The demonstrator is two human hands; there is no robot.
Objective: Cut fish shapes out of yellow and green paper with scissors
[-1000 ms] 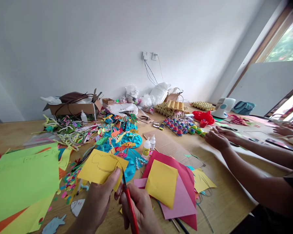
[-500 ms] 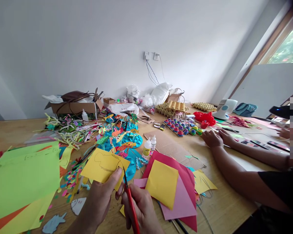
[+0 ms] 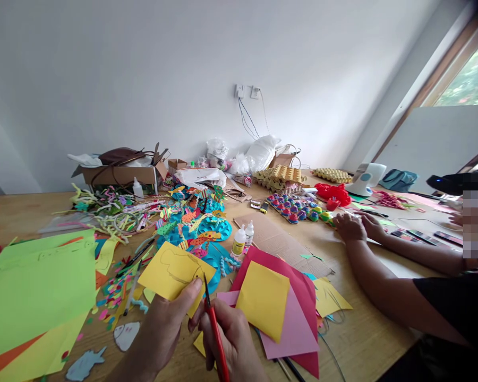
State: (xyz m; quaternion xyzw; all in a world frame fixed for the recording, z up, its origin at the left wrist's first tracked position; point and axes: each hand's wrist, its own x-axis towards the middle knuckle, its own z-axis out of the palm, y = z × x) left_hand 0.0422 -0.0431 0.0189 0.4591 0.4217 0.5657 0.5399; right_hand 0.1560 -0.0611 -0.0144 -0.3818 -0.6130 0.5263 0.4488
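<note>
My left hand (image 3: pixel 165 323) pinches a piece of yellow paper (image 3: pixel 171 273), thumb on top, held above the table. A pencil-drawn outline, partly hidden by the thumb, runs across the sheet. Red-handled scissors (image 3: pixel 216 339) are gripped in my right hand (image 3: pixel 233 337), with their dark blades pointing up at the paper's right edge. How far the blades are apart, I cannot make out. To the right lie another yellow sheet (image 3: pixel 263 300), a pink sheet (image 3: pixel 295 334) and a red sheet (image 3: pixel 302 284). Two fish cutouts, a white one (image 3: pixel 126 335) and a grey one (image 3: pixel 85 364), rest at lower left.
Green paper (image 3: pixel 40 297) covers the table's left side. Ahead stand glue bottles (image 3: pixel 239 241) beside blue pieces with paper fish (image 3: pixel 205 236). Painted egg cartons (image 3: pixel 295 207) lie farther back. At the right, another person's arms (image 3: pixel 378 276) reach over the table.
The yellow paper has shifted slightly right and its lower edge has swung a little. The scissor blades have moved slightly right with it. At the right, the other person's hands have moved a little.
</note>
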